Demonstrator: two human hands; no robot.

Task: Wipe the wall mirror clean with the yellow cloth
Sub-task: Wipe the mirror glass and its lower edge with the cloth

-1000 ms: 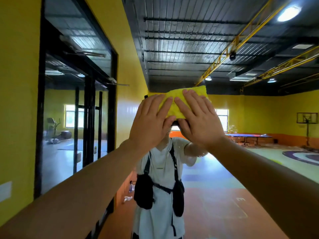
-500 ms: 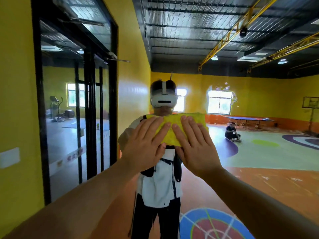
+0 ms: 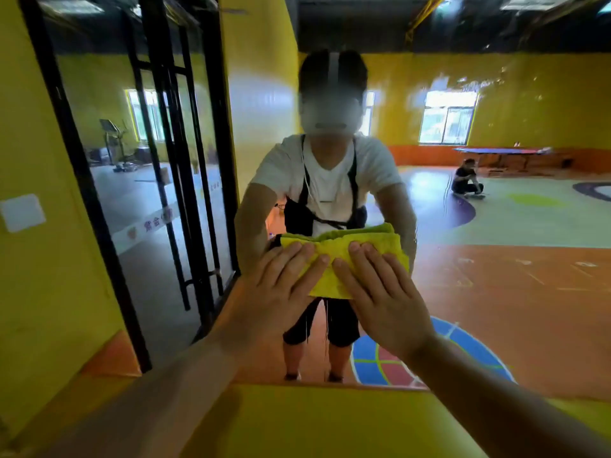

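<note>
Yellow cloth [image 3: 334, 256] under flat fingers [image 3: 299, 259], on mirror [image 3: 496, 276]

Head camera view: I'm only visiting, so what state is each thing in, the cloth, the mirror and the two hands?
Wall mirror, streaky smears at its upper right.
Folded yellow cloth, flat against the mirror, top edge rumpled.
Left hand, open, fingers straight, pressing the cloth's left part.
Right hand, open, fingers straight, pressing the cloth's right part.
</note>
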